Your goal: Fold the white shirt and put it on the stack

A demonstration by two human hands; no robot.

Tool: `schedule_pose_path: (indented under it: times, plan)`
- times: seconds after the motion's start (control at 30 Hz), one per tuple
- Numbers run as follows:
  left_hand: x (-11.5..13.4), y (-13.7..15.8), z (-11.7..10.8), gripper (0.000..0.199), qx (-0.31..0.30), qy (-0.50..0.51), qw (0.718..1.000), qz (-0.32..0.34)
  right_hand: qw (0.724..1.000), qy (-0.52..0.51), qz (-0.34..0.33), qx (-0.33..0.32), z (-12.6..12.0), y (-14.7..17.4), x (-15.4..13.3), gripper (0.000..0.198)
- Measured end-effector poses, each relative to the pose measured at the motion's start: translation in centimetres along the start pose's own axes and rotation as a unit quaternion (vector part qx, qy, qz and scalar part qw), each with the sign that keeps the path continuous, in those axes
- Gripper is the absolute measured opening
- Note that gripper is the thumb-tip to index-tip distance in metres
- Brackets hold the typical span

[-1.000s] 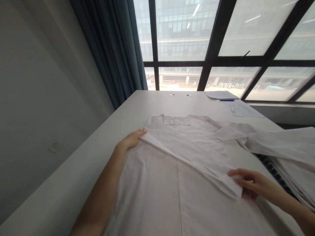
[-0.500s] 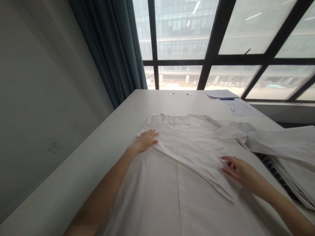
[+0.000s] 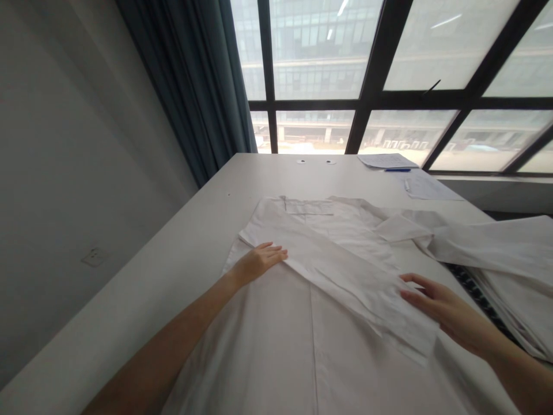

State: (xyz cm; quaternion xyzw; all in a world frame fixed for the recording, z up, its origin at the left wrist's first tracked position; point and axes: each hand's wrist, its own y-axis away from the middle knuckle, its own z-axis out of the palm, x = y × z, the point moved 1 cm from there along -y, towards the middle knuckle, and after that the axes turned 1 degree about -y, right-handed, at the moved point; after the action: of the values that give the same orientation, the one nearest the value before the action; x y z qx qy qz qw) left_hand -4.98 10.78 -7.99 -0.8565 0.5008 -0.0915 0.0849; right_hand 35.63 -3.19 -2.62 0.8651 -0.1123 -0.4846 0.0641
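A white long-sleeved coat lies spread on the white table, its collar end away from me and a seam running down its middle. One sleeve is folded diagonally across the body, from the upper left toward the lower right. My left hand rests flat on the lower edge of this sleeve, fingers stretched out. Near the cuff end, my right hand has its curled fingers on the sleeve's upper edge, seemingly gripping the cloth. The fingertips there are partly hidden.
The other sleeve stretches right across a pile of white cloth beside a dark patterned strip. Papers and a blue pen lie at the far right of the table. A window and a curtain stand behind.
My left hand has slid slightly toward me and right along the sleeve. My right hand has moved right, and the folded sleeve now lies wider and flatter, its cuff farther right.
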Motion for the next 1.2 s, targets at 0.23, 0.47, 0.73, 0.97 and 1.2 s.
schedule_pose_path:
  times: [0.23, 0.47, 0.73, 0.97, 1.2]
  plan:
    - [0.7, 1.1, -0.8, 0.031, 0.003, 0.049, 0.999, -0.002, 0.992, 0.106, 0.0, -0.065, 0.4, 0.6, 3.5, 0.041]
    - [-1.6, -2.5, -0.7, 0.04, 0.062, 0.071, 0.979, -0.178, 0.925, 0.305, -0.222, 0.052, 2.3, -1.1, 0.6, 0.033]
    - [-6.5, -6.8, 1.8, 0.063, -0.085, -0.011, 0.953, -0.291, 0.852, 0.287, -0.428, -0.092, 10.3, -2.3, -2.9, 0.041]
    - [-10.0, -7.0, 2.4, 0.069, -0.094, -0.03, 0.937, -0.334, 0.834, 0.349, -0.405, -0.137, 10.9, -2.3, -1.8, 0.049]
    - [-12.5, -7.3, 2.2, 0.072, -0.096, -0.042, 0.921, -0.375, 0.828, 0.351, -0.404, -0.164, 10.6, -2.2, -2.0, 0.055]
